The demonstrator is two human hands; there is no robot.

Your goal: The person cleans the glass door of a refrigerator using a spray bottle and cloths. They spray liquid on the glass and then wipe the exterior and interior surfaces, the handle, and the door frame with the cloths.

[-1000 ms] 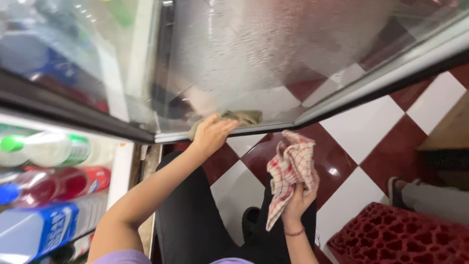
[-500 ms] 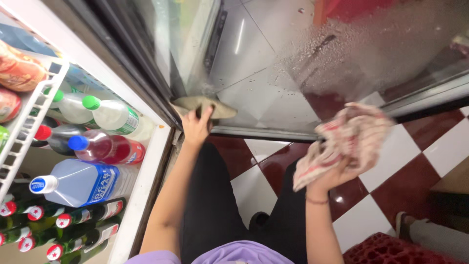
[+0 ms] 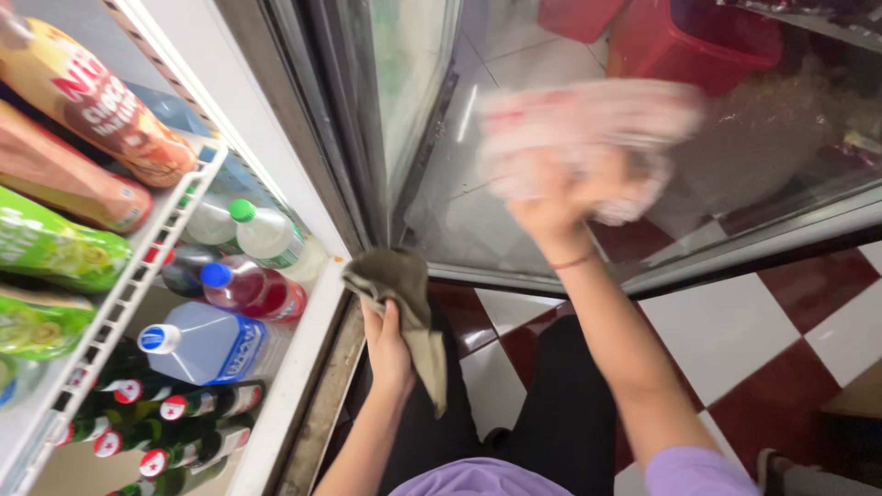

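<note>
Your left hand (image 3: 390, 344) is closed around an olive-green cloth (image 3: 404, 308), fingers wrapped over its upper fold, while the loose end hangs down past your wrist toward your dark trousers (image 3: 551, 413). Just above that grip the cloth's top edge meets the lower corner of the open glass door (image 3: 432, 119), right beside the door's frame. To the left of this hand stands the open cooler, its white sill (image 3: 294, 377) just beside your forearm; beyond it lie plastic bottles, a red drink bottle (image 3: 253, 289) nearest, a clear one with a green cap (image 3: 266, 234) above it and a large jug with a blue cap (image 3: 207, 344) below. Your right hand (image 3: 551, 197) is raised against the glass, well apart from the left, and grasps a pink-and-white checked cloth (image 3: 588, 138) bunched against the pane; the cloth is blurred, so how tightly the fingers close cannot be told exactly. Under that arm runs the door's bottom rail (image 3: 735, 248), and below it the red-and-white checked floor (image 3: 790, 331).
</note>
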